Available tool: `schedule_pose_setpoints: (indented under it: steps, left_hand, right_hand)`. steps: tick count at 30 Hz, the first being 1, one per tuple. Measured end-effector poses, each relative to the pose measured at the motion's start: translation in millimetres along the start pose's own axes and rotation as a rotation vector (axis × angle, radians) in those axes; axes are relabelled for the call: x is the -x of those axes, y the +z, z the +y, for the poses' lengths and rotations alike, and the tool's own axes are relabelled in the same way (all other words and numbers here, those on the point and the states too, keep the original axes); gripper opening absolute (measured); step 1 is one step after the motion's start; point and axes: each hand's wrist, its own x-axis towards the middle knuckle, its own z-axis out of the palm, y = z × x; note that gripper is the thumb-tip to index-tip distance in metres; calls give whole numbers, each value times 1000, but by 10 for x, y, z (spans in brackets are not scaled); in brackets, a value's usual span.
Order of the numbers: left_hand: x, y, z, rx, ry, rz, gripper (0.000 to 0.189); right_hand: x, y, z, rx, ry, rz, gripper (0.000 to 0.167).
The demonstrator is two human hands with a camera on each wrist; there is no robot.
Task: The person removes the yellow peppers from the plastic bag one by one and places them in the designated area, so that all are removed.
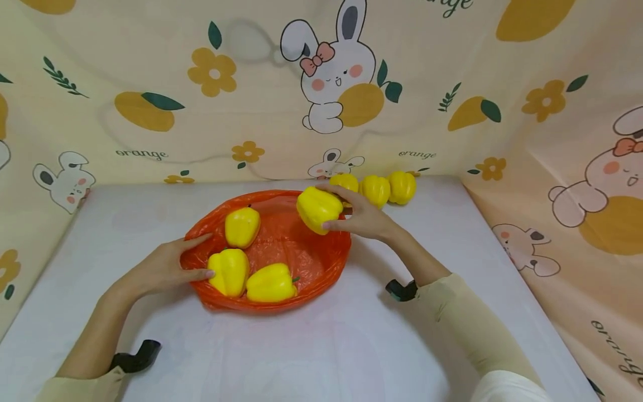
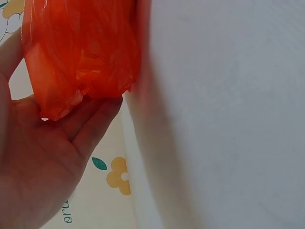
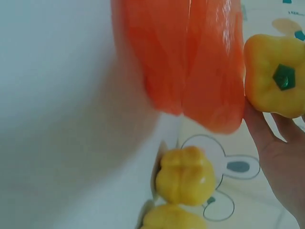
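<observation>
An orange-red plastic bag (image 1: 321, 286) lies on the table with its mouth spread wide. Three yellow bell peppers are in its left and front part: one at the back (image 1: 242, 228), one at the left (image 1: 229, 272) and one at the front (image 1: 271, 283). My left hand (image 1: 158, 269) holds the bag's left side, thumb and forefinger over the rim; the left wrist view shows its other fingers against the outer plastic (image 2: 86, 52). Over the right part of the opening, my right hand (image 1: 365, 216) grips another yellow bell pepper (image 1: 317, 209), its green stem end facing the right wrist camera.
Three more yellow bell peppers (image 1: 374, 191) stand in a row at the table's back edge, right of the bag and partly behind my right hand. A patterned cloth (image 1: 271, 123) rises behind the white table (image 1: 321, 357) and along its sides.
</observation>
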Motion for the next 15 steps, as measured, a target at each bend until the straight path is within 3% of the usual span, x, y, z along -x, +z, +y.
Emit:
schedule_pose_setpoints:
  steps: [15]
  left_hand:
    - [72, -43, -46, -6, -28, 14, 100]
  right_hand:
    - [158, -202, 171, -23, 7, 94, 76]
